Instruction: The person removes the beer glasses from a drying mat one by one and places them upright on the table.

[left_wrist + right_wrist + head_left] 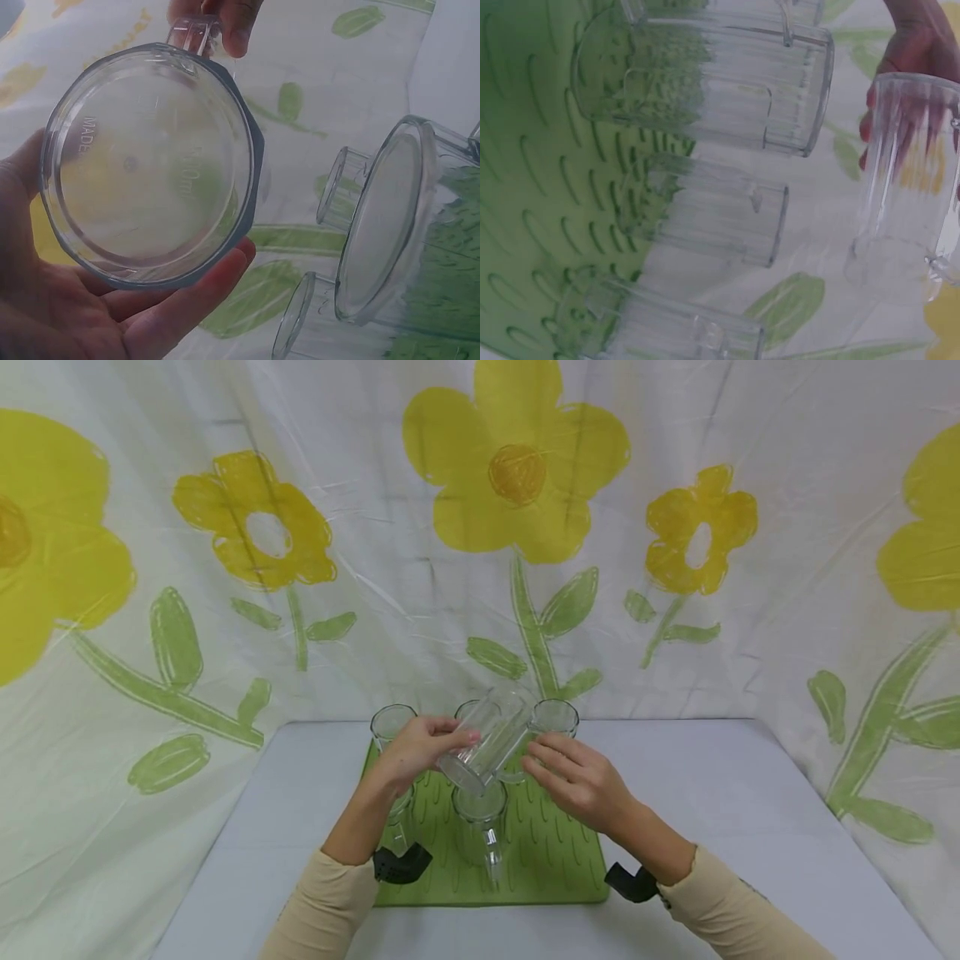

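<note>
A clear glass mug (pixel 491 739) is held tilted above a green ridged mat (pixel 551 868). My left hand (pixel 420 747) grips its body, thumb on one side and fingers on the other. In the left wrist view the mug's base (pixel 150 165), with raised lettering, faces the camera. My right hand (pixel 581 777) is at the mug's handle (pixel 193 34), pinching it between thumb and fingers. Below the held mug, another glass mug (pixel 480 831) stands on the mat with its handle toward me. In the right wrist view, the left hand (pixel 919 56) shows behind the held mug.
More glass mugs stand on the mat: one at back left (pixel 393 722), one at back right (pixel 555 717), one at front left (pixel 401 818). Under the mat is a white table (pixel 690 785). A flower-printed curtain (pixel 360 635) hangs behind it.
</note>
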`<state>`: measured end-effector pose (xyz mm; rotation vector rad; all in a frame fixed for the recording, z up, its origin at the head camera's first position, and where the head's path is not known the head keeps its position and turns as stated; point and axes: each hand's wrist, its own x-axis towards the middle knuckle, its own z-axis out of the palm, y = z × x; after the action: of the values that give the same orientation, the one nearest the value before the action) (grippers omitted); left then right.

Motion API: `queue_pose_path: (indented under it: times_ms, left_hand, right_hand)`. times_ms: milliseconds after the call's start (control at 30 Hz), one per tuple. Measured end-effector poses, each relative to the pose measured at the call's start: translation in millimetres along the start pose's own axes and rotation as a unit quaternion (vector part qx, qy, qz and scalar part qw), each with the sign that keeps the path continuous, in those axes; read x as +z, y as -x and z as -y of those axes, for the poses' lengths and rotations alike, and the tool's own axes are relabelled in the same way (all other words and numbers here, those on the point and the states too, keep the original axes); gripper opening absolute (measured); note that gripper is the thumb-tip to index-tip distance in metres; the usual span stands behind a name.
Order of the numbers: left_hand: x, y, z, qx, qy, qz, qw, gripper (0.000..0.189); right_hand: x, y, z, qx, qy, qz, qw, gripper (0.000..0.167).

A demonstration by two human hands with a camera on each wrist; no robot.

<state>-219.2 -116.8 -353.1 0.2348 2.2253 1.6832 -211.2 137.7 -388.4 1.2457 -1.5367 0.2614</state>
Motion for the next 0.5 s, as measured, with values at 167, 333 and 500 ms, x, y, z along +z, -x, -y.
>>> queue_pose_path:
  times_ms: [167,333,500]
  left_hand:
    - [-1.8,0.3,-0.8,0.001,-0.015,0.025,0.9996,0.055]
    - [-3.4,-0.2,0.7,-0.001,-0.013,0.029,0.9995,0.054]
    - [-0.8,-0.3,3.1,0.0,0.019,0.009,0.9998,0.051]
  right_hand:
    - [0.3,-0.6,-1.0,-0.018,0.01,-0.014,0.9997,0.022]
    - [0.2,-1.2,-1.0,-0.006,0.001,-0.01,0.9999,0.023]
    - [-1.0,-3.2,-2.2,0.027,-0.007,0.01,0.9996,0.023]
